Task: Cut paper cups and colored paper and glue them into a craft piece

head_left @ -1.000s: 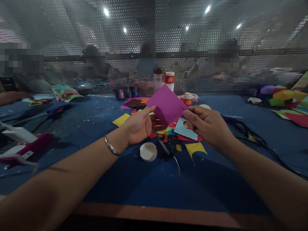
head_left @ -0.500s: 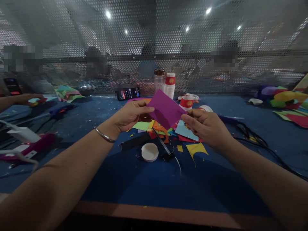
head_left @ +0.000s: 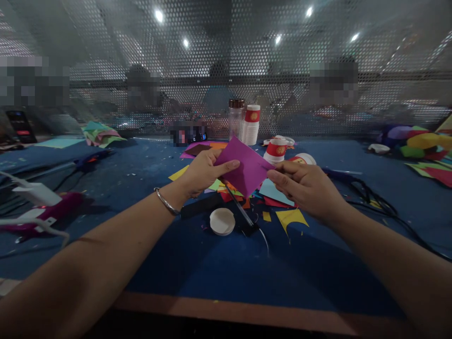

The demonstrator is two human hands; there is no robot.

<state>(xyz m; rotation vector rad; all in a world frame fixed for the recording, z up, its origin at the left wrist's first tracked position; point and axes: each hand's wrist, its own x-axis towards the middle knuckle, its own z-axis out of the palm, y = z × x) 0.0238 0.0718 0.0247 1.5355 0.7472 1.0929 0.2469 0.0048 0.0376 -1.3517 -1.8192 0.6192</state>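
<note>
A square sheet of purple paper (head_left: pixel 243 170) is held up over the table, tilted with one corner downward. My left hand (head_left: pixel 208 174) pinches its left side, the thumb flat on the front and the other fingers behind. At the right corner of the sheet, the fingers of my right hand (head_left: pixel 300 186) are closed. A thin dark line shows on the paper beside these fingertips; whether it is a crease or a slim tool I cannot tell. Below the sheet lie coloured paper scraps (head_left: pixel 226 194), a round white cup-like piece (head_left: pixel 222 221) and a yellow cut-out (head_left: pixel 292 220).
Behind the paper stand a clear jar (head_left: pixel 236 120), stacked paper cups (head_left: pixel 251 127) and a red-and-white cup (head_left: pixel 276 151). A purple power strip (head_left: pixel 60 212) lies left. Black cables (head_left: pixel 367 195) run along the right. A perforated metal screen (head_left: pixel 197 61) closes the back.
My left hand has shifted right and its thumb lies further across the purple paper. The sheet has turned and dropped slightly. The co-worker's hand at far left has withdrawn.
</note>
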